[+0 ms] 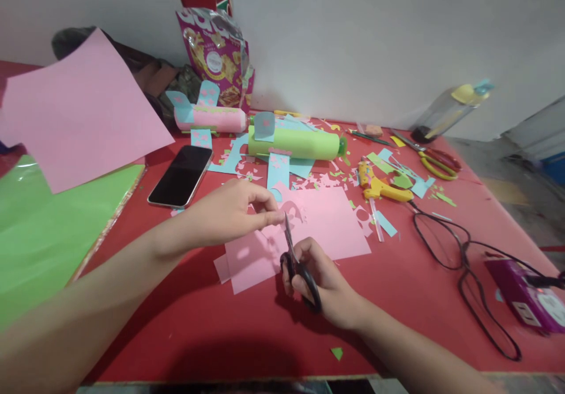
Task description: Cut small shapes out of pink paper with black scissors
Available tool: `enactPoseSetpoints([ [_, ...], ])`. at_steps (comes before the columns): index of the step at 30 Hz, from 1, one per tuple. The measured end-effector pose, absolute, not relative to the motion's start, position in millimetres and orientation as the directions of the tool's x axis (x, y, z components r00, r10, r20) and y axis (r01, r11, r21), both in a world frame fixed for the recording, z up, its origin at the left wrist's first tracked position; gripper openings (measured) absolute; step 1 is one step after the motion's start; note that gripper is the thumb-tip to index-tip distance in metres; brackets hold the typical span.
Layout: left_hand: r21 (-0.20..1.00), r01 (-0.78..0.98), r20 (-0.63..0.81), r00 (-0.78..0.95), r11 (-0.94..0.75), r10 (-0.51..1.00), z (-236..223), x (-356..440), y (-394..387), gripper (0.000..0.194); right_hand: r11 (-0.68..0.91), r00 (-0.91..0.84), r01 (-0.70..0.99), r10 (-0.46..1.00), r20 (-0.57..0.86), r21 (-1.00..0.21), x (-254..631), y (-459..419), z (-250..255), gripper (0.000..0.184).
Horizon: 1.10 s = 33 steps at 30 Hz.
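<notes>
My right hand (324,285) grips scissors (311,282) with black handles, blades pointing up and away from me. My left hand (247,209) is closed in a pinch at the blade tips, on what looks like a small piece of pink paper (281,223), partly hidden by the fingers. Below both hands lie pink paper sheets (335,223), one with cut-out gaps. Just beyond are a green paper-wrapped bottle (293,143) and a pink one (216,119), each with light-blue paper pieces attached like wings and fins.
A phone (182,175) lies left, near large green (53,223) and pink sheets (83,109). Rightward are a yellow glue gun (384,189), its looping cord (463,264), a purple power box (525,294), larger scissors (435,159) and a clear bottle (448,114). Scraps and a snack bag (216,59) sit behind.
</notes>
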<state>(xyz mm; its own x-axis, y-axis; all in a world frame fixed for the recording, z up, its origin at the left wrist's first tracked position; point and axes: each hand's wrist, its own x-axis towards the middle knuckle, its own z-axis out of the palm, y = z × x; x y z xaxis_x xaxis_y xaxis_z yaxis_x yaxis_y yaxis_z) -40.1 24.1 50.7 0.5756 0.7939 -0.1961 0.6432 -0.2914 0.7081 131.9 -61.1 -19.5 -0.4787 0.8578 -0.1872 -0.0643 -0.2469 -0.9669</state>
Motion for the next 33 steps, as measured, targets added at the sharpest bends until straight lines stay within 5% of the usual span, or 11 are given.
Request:
enactPoseSetpoints([
  [33, 0.65, 0.679, -0.153, 0.557, -0.342, 0.816, 48.9, -38.5, 22.9, 0.034, -0.209, -0.472, -0.019, 0.864, -0.175, -0.978, 131.9, -60.9, -18.7, 0.034],
])
